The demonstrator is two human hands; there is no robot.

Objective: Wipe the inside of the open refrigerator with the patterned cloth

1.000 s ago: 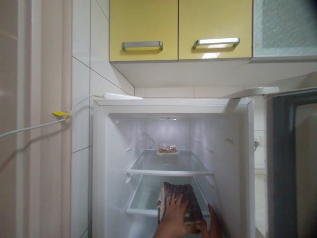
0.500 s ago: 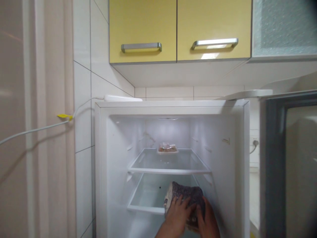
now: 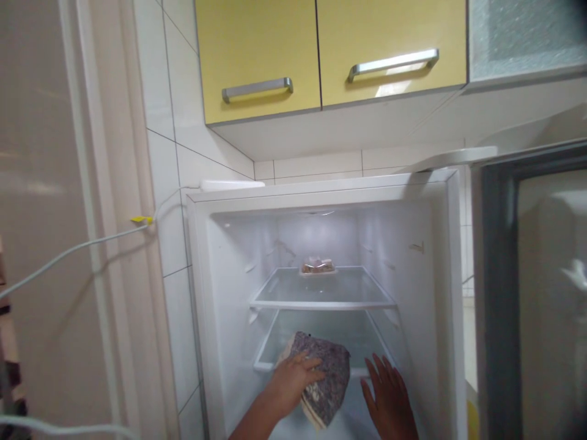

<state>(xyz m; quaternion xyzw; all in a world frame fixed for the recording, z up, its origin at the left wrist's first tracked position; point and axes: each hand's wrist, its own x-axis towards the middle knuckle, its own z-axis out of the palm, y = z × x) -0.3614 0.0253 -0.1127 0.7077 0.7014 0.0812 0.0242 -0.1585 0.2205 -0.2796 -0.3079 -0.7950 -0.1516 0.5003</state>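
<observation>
My left hand (image 3: 293,382) grips a grey speckled slab-like object (image 3: 323,379) with a pale edge, holding it tilted in front of the lower glass shelf (image 3: 321,336) of an open white fridge (image 3: 321,293). To the right of the slab, my right hand (image 3: 389,400) hangs open with its fingers spread, a small gap away from the slab. At the back of the upper glass shelf (image 3: 321,290) sits a small tray of food (image 3: 317,267).
The fridge door (image 3: 527,293) stands open at the right. Yellow wall cabinets (image 3: 330,55) with metal handles hang above. A white cable (image 3: 82,247) with a yellow tag runs along the tiled wall at the left.
My right hand has let go of the slab and moved off to its right. The slab has shifted left and tilted in my left hand. The view has swung slightly.
</observation>
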